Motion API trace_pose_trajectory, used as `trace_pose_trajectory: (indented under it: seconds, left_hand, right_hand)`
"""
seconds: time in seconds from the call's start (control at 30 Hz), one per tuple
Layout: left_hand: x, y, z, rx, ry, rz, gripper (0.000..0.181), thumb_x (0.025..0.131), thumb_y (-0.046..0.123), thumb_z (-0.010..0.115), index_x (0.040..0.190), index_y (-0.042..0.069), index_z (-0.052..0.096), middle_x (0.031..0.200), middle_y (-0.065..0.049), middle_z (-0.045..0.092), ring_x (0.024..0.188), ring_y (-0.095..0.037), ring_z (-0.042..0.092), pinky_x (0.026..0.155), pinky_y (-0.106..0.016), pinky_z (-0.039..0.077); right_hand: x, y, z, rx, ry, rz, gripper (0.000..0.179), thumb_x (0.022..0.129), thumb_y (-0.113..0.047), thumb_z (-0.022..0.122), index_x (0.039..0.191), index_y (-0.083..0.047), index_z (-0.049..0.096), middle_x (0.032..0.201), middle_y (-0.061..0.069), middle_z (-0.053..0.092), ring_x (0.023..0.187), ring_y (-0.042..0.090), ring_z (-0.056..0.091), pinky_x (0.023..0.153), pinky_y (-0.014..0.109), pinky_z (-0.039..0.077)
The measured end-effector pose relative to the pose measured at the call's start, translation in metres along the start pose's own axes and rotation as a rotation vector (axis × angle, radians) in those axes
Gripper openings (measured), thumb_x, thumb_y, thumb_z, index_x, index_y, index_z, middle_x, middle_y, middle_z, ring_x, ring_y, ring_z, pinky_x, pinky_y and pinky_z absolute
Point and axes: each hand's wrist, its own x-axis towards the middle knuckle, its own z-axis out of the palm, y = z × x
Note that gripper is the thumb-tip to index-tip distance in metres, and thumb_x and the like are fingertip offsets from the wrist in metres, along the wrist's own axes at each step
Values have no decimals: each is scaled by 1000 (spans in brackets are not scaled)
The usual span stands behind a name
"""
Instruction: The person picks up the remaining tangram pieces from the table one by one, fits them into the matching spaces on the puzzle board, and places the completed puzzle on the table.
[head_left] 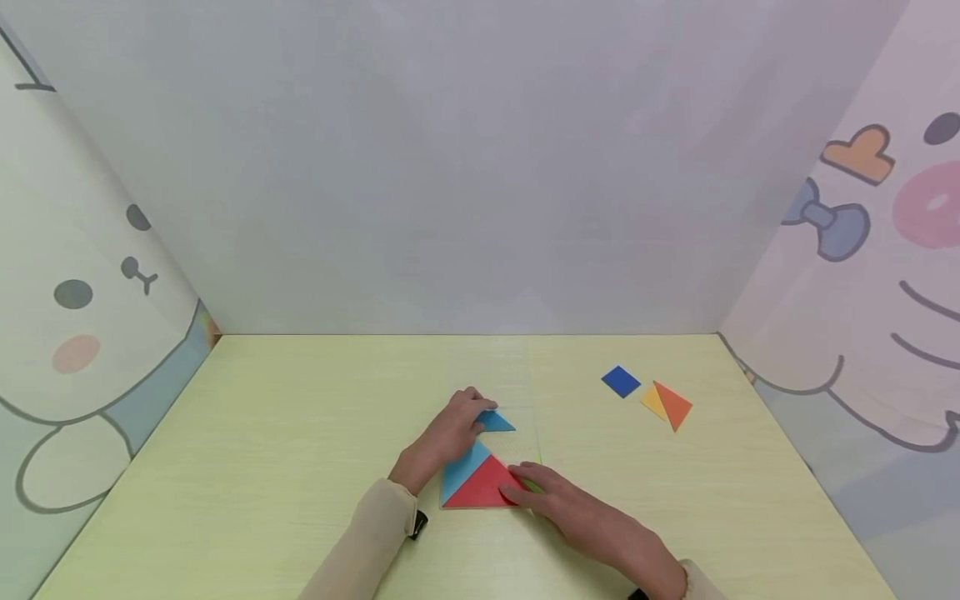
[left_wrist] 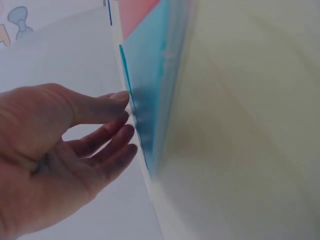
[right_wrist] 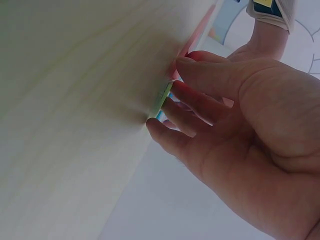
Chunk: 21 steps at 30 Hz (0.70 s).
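Observation:
My left hand (head_left: 448, 429) holds a small blue triangle (head_left: 498, 422) at its left end, between thumb and fingers. Just below that lies a larger light-blue triangle (head_left: 462, 475), edge to edge with a red triangle (head_left: 483, 486). My right hand (head_left: 573, 510) rests at the right side of the red triangle, its thumb on the red surface. Under its fingers shows part of a green piece (head_left: 531, 484), mostly covered. The right wrist view shows those fingertips, nearly straight, along the edge of the green piece (right_wrist: 167, 93).
At the right of the table (head_left: 300, 417) lie a dark blue square (head_left: 621, 382), an orange triangle (head_left: 674, 406) and a yellow piece (head_left: 654, 402) touching it. A faint pale rectangle (head_left: 491, 367) shows behind the left hand. Printed curtains (head_left: 82, 250) stand around the table.

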Motion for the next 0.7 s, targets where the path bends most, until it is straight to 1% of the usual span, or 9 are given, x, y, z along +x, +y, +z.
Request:
trace_pose_trajectory:
  seconds: [0.23, 0.37, 0.7]
  left_hand:
    - [-1, 0, 0, 47, 5, 31, 29, 96, -2, 69, 124, 1, 71, 110, -12, 59, 108, -29, 55, 89, -41, 57]
    - [-2, 0, -1, 52, -1, 27, 30, 95, 0, 71, 125, 3, 71, 110, -11, 59, 107, -28, 55, 87, -40, 57]
    - [-1, -1, 0, 71, 15, 45, 29, 95, -3, 70, 123, 3, 72, 111, -12, 59, 108, -29, 54, 89, -41, 57]
  right_hand:
    - [0, 0, 0, -14, 17, -27, 55, 99, 6, 61, 152, -8, 51, 148, 17, 48, 134, 33, 47, 102, 35, 53]
    - [0, 0, -1, -4, 7, -10, 56, 99, 5, 61, 152, -9, 50, 149, 16, 47, 135, 32, 47, 102, 34, 53]
    - [0, -1, -1, 2, -14, 23, 56, 99, 4, 61, 153, -10, 51, 151, 15, 47, 137, 32, 46, 102, 34, 53]
